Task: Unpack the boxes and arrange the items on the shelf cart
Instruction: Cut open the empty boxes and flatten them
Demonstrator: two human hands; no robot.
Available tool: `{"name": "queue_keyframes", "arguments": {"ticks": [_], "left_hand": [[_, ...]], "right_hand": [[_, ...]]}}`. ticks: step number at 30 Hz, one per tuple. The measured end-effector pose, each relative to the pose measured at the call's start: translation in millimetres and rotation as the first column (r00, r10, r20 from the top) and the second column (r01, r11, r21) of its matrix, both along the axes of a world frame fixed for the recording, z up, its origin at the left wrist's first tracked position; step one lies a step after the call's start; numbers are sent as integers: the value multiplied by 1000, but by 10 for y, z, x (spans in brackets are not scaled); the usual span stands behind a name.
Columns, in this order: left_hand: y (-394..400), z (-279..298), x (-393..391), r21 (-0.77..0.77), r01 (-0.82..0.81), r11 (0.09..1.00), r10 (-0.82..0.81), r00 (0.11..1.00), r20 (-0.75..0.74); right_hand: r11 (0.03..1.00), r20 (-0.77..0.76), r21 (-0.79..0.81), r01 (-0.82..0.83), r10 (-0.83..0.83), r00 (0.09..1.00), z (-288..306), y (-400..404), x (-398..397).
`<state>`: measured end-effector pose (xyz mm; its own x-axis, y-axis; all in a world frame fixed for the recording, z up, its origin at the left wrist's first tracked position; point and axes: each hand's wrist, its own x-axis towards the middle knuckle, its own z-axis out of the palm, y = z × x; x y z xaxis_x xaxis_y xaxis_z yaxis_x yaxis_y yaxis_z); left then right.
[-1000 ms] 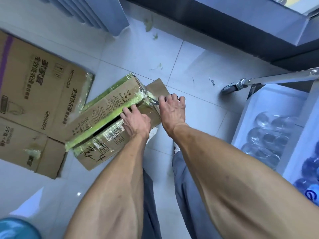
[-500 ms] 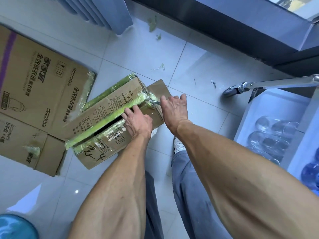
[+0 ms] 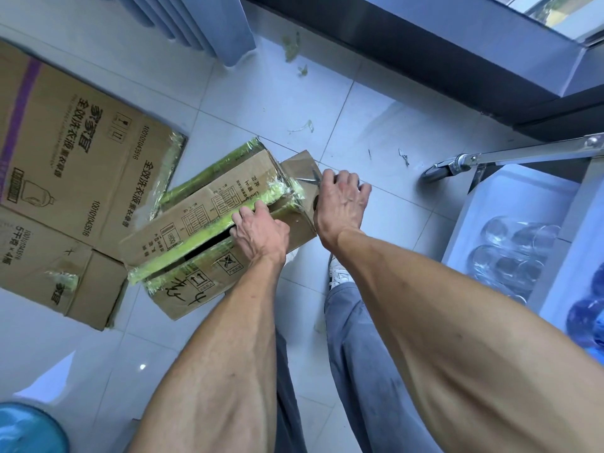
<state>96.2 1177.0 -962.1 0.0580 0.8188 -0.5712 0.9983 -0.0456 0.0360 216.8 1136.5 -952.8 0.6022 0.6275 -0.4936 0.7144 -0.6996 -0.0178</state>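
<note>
A small cardboard box (image 3: 209,204) bound in green tape lies on the tiled floor, its top seam split open along the middle. My left hand (image 3: 260,232) rests on the top with its fingertips hooked into that seam. My right hand (image 3: 341,204) is at the box's far end, curled round a small metal blade tool (image 3: 309,178) whose tip touches the tape there. The shelf cart (image 3: 510,194) stands at the right, with clear glasses (image 3: 510,256) on its white shelf.
A large printed cardboard box (image 3: 81,178) lies flat at the left, touching the small one. Green tape scraps (image 3: 291,47) litter the floor. The cart's caster wheel (image 3: 436,173) sits near my right hand. A blue water jug (image 3: 29,429) shows at the bottom left.
My right hand has shifted slightly right and round the box's far end with the blade. My left hand has stayed on the seam.
</note>
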Motion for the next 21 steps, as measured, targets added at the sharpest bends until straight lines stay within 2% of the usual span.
{"name": "queue_keyframes", "arguments": {"ticks": [3,5,10,14,18,21], "left_hand": [[-42,54,-87,-25,-17,1000,16,1000,-18],[-92,105,-148,-24,-36,999,37,999,22],[-262,247,-293,-35,15,999,-12,994,108],[-253,271,-457,-26,-42,999,45,985,166],[-87,159,-791,-21,-120,993,122,985,122],[41,-32,-1239,-39,-117,992,120,990,75]], "right_hand": [[925,-14,-15,379,-379,925,9,-51,5],[871,-33,-15,490,-491,871,53,-103,0],[866,-52,80,493,-491,870,217,-199,-106],[871,-69,100,481,-476,877,310,-217,-274],[813,-123,43,581,-573,810,345,-282,-612],[705,-164,-14,709,-701,694,276,-367,-978]]}}
